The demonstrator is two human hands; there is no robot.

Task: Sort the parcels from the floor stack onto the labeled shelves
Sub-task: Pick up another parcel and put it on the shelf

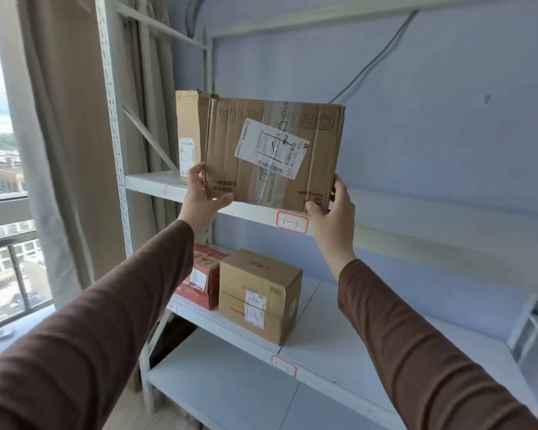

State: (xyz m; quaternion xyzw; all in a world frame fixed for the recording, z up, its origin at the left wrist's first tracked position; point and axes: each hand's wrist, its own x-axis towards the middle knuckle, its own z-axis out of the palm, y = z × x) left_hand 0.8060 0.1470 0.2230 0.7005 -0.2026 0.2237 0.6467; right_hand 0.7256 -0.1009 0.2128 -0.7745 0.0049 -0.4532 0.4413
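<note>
A flat brown cardboard parcel [274, 153] with a white shipping label stands upright, its lower edge at the front of the upper shelf [416, 231]. My left hand [201, 197] grips its lower left corner, thumb on the front face. My right hand [333, 212] grips its lower right corner. Directly below the parcel, a red-bordered label [292, 222] is stuck on the shelf's front edge. Behind the parcel at the left stands another tall brown box [188, 131].
On the middle shelf [339, 330] sit a red box [204, 277] and a brown cube-shaped box [260, 294], with a second red-bordered label [284, 366] on its edge. Rack uprights [114, 125], curtains and a window are at left. A blue wall backs the rack.
</note>
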